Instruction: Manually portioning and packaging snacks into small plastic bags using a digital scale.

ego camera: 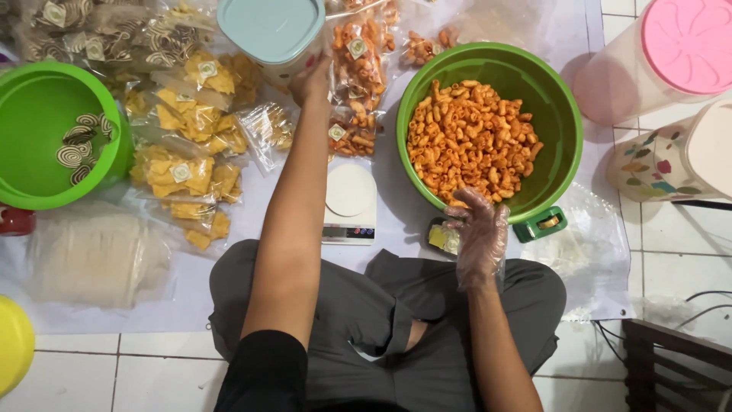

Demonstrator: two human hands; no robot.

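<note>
**Desk:** What does the head view show?

**Photographer:** A person seated cross-legged on a white tiled floor (679, 282), with a pale plastic sheet (396, 221) spread in front. The left hand (309, 80) is stretched far forward and touches a clear plastic jar with a pale blue lid (271, 30); whether the fingers grip the jar cannot be told, since the arm hides them.

**Desk:** And the right hand?

**Photographer:** The right hand (479, 233) wears a thin clear plastic glove, fingers loosely spread and open, holding nothing. It hangs over the near rim of a large round green plastic bowl (568, 126) filled with orange curled snack pieces (469, 137).

**Desk:** What lies around them?

**Photographer:** A small white digital kitchen scale (350, 202) sits between the two arms. To the left are sealed clear bags of yellow chips (187, 168), and a second green bowl (38, 137) holding a few brown-and-white spiral biscuits (75, 149). Clear bags of the orange snacks (354, 69) lie just beside the jar. A pink-lidded container (686, 42) stands at far right.
</note>
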